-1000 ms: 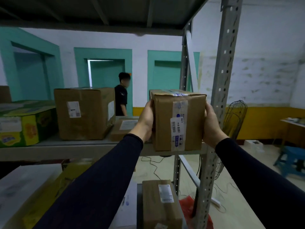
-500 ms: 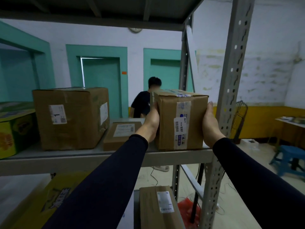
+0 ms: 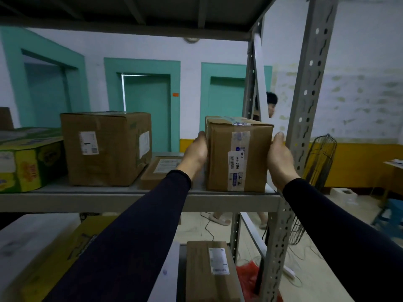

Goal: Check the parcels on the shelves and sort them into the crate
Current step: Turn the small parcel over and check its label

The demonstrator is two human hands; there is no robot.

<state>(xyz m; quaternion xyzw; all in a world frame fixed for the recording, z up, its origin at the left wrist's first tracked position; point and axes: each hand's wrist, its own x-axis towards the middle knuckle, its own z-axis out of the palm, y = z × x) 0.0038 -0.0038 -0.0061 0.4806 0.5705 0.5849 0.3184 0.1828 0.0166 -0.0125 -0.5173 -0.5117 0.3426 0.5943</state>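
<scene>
A small brown parcel (image 3: 237, 153) with tape and a barcode label stands upright at the right end of the grey metal shelf (image 3: 109, 200). My left hand (image 3: 196, 153) lies flat against its left side and my right hand (image 3: 280, 160) against its right side, fingers straight along the cardboard. On the same shelf are a large brown box (image 3: 104, 149), a flat brown parcel (image 3: 161, 171) and a yellow-green carton (image 3: 26, 164). Another labelled parcel (image 3: 209, 271) lies on the shelf below. No crate is in view.
The rack's perforated upright (image 3: 305, 105) stands just right of my right hand. A person (image 3: 271, 105) walks behind the rack. A wire fan guard (image 3: 320, 162) and a blue stool (image 3: 390, 212) stand on the floor at right, with cables lying around.
The small parcel, held up between my palms before, has come down and now rests on the shelf. The person behind the rack has walked to the right.
</scene>
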